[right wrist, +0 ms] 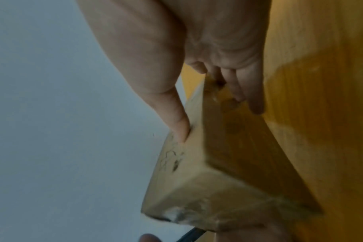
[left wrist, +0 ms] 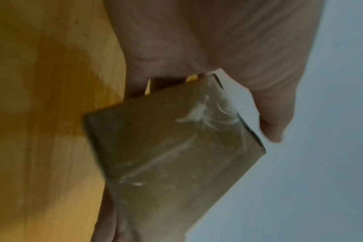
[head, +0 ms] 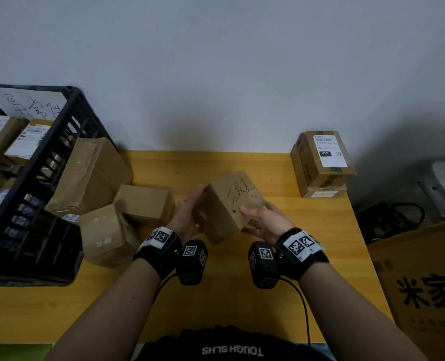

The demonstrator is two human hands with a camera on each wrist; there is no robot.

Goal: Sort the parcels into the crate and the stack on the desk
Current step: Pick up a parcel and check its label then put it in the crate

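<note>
A small brown cardboard parcel (head: pixel 226 207) with black handwriting on top is held tilted above the middle of the yellow desk (head: pixel 242 168). My left hand (head: pixel 187 214) grips its left side and my right hand (head: pixel 261 220) grips its right side, thumb on top. The left wrist view shows the parcel's taped face (left wrist: pixel 176 155) under my left hand (left wrist: pixel 228 65); the right wrist view shows the parcel (right wrist: pixel 228 163) with my right thumb (right wrist: pixel 176 121) on its written face. A black crate (head: pixel 34 183) with labelled parcels stands at the left. A stack of two parcels (head: pixel 322 162) sits at the back right.
Three loose brown parcels (head: pixel 106 235) (head: pixel 144 203) (head: pixel 93 175) lie beside the crate on the desk's left half. A large printed carton (head: pixel 424 287) and dark cables (head: pixel 390 217) sit off the desk's right edge. A grey wall runs behind.
</note>
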